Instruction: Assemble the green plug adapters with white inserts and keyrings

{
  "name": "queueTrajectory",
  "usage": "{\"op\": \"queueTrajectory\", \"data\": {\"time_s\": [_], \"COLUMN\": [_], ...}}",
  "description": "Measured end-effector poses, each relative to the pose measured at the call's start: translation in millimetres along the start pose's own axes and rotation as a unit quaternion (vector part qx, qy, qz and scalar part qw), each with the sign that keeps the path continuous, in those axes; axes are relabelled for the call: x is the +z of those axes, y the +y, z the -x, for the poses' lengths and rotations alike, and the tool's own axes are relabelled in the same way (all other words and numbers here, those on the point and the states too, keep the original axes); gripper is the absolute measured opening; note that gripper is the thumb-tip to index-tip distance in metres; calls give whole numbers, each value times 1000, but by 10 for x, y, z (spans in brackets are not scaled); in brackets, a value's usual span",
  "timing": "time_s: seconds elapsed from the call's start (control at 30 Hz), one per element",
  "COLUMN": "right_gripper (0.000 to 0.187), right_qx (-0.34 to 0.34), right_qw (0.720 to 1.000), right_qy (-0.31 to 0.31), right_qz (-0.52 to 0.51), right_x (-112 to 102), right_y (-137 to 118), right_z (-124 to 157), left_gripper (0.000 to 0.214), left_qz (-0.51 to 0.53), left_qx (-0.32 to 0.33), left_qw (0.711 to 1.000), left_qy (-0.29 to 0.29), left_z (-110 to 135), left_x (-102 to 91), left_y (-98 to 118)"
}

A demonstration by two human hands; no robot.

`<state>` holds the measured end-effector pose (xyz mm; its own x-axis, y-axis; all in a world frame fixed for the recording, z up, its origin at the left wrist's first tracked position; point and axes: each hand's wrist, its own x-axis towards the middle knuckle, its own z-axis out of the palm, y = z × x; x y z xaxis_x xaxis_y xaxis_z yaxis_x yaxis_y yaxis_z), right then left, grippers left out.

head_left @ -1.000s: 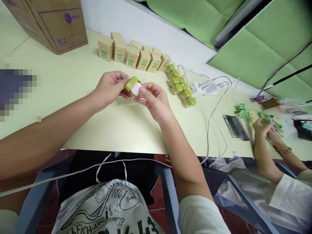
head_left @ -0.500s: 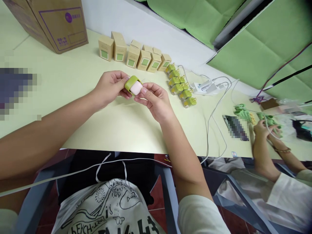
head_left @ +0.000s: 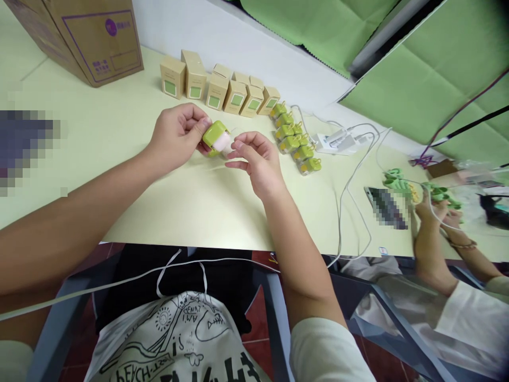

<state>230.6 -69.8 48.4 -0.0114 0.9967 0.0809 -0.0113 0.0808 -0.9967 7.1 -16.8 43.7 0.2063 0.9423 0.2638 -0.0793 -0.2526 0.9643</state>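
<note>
Over the pale table (head_left: 191, 212), just in front of a row of small brown boxes (head_left: 217, 95), I see the seated person's left hand (head_left: 178, 132) gripping a green case (head_left: 215, 131), thumb on one side and fingers curled beneath. A white block (head_left: 222, 142) pokes out of the case on the side facing the right hand (head_left: 258, 162). That hand has its thumb and forefinger drawn close together beside the block, the lower fingers spread a little apart; from where I stand I can't tell whether the tips touch the block or pinch anything. More green cases (head_left: 290, 144) with little loops sit clustered on the table past the right hand, near the end of the row of boxes, and a white power strip (head_left: 330, 143) lies beyond them with cables plugged in. A big carton (head_left: 99, 42) stands at the back left. Farther right, another person's hands (head_left: 431, 209) are busy among green pieces (head_left: 439, 193).
</note>
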Motion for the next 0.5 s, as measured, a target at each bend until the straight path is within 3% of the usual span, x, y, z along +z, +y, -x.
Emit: {"op": "queueTrajectory", "data": {"time_s": [0.27,0.5], "right_gripper": [61,51], "right_qx": [-54,-74], "right_qw": [994,987], "right_qy": [42,65], "right_qz": [88,125], "right_x": [116,149], "right_y": [-11,82], "right_z": [36,36], "left_gripper": [26,28], "left_qz": [-57,-99], "left_qx": [56,33], "left_qw": [997,995], "left_qy": [21,1], "left_z": [87,116], "left_x": [-25,-67], "left_y": [-6,-19]}}
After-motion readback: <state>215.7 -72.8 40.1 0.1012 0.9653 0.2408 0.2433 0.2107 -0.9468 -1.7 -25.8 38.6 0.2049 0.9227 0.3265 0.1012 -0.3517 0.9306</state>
